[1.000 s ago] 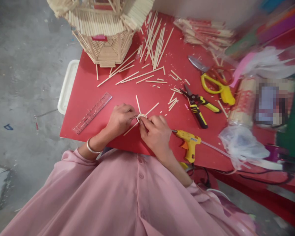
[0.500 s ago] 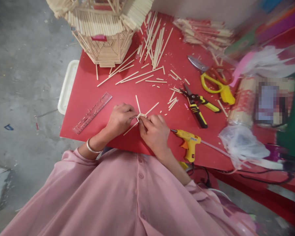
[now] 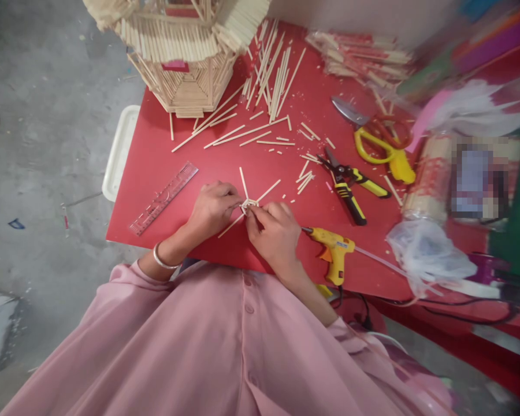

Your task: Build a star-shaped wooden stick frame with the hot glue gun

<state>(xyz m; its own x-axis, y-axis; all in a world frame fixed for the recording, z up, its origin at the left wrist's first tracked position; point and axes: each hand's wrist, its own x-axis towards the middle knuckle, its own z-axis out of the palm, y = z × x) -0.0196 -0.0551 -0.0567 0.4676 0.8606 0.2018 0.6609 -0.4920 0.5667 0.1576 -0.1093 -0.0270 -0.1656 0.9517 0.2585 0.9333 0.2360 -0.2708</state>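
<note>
Directly between both hands [image 3: 216,209] [image 3: 276,232], a stick frame [image 3: 251,203]

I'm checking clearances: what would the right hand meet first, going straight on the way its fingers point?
The small frame of thin, pale wooden sticks, which the right hand already touches; beyond it, probably the left hand, though depth is unclear.

Dusty pink and loose it was, that shirt [image 3: 177,346]! Round matching buttons [image 3: 248,308] ran down its front, the sleeves [image 3: 123,280] stopped on the forearms [image 3: 312,297], and a slim silvery bangle [image 3: 157,258] circled the left wrist [image 3: 170,248]!
</note>
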